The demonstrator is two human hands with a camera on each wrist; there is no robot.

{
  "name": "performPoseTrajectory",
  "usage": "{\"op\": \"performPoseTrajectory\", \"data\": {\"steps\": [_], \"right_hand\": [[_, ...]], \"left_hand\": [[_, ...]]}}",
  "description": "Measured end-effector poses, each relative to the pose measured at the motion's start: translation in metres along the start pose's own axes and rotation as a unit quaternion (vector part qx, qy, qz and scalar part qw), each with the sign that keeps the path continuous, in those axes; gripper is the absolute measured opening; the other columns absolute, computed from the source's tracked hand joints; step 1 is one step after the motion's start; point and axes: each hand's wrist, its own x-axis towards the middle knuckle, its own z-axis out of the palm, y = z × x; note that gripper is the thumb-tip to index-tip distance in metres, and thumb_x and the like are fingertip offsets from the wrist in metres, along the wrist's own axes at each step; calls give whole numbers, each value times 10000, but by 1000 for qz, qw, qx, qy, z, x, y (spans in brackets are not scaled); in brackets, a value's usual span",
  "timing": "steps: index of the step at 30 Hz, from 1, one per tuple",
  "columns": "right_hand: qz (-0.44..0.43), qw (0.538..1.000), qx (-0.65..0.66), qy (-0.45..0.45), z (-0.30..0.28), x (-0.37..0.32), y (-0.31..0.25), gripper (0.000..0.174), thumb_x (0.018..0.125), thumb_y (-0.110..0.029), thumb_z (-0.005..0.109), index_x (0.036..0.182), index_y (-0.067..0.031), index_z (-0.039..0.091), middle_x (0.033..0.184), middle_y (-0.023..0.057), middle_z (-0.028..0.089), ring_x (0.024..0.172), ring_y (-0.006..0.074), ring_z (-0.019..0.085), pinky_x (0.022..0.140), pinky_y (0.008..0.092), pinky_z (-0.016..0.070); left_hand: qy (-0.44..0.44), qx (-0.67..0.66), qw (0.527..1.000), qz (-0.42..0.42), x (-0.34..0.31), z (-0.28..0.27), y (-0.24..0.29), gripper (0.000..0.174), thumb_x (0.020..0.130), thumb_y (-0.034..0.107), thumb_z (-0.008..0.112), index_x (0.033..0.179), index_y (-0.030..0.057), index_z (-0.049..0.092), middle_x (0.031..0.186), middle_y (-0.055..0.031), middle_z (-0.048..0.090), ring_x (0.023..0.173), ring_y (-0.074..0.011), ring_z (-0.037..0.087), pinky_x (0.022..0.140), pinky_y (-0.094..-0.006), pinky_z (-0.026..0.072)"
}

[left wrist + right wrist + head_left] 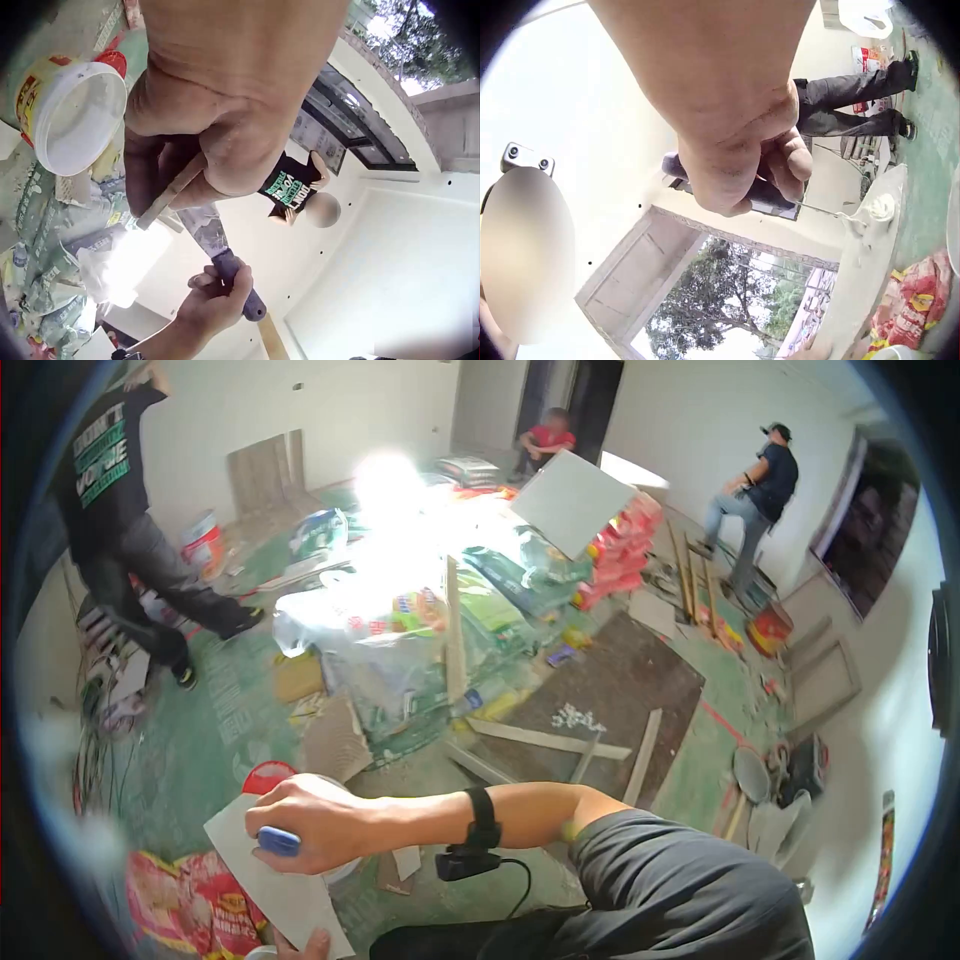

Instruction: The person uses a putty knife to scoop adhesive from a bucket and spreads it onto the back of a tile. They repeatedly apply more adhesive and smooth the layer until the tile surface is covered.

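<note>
My right hand (310,825) grips the dark blue handle (278,841) of a putty knife. In the left wrist view, its metal blade (206,229) reaches up toward a thin pale tile (172,191), seen edge-on. My left hand (206,142) pinches that tile between thumb and fingers; in the head view only a little of this hand (315,945) shows, at the tile's lower end. White paste (881,210) lies in a lump on the tile in the right wrist view, right where the knife blade meets it. The tile is tilted, off the floor.
A white bucket (79,112) with a red part stands close by. A red bag (205,910) lies at lower left. Ahead are piled bags (500,595), a bright lamp (388,485) and a brown board (620,710) with wood strips. A person (120,510) stands left; two more are farther back.
</note>
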Motion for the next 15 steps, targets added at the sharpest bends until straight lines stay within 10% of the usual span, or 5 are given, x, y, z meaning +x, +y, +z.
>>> {"op": "performPoseTrajectory", "data": {"steps": [9, 15], "right_hand": [[20, 1000, -14, 1, -58, -43, -1, 244, 808, -230, 683, 750, -12, 590, 659, 204, 618, 648, 430, 619, 625, 492, 514], [4, 1000, -1, 3, -81, -75, -22, 243, 837, -194, 719, 725, -42, 567, 635, 153, 595, 627, 388, 619, 604, 468, 491]], "left_hand": [[-8, -37, 997, 72, -2, 22, 55, 682, 737, 31, 810, 1388, 165, 654, 1527, -331, 448, 1268, -474, 571, 991, -444, 521], [-43, -453, 848, -271, 4, 25, 165, 619, 839, 38, 802, 1415, 22, 577, 1461, -179, 542, 1260, -333, 569, 1033, -358, 494]]}}
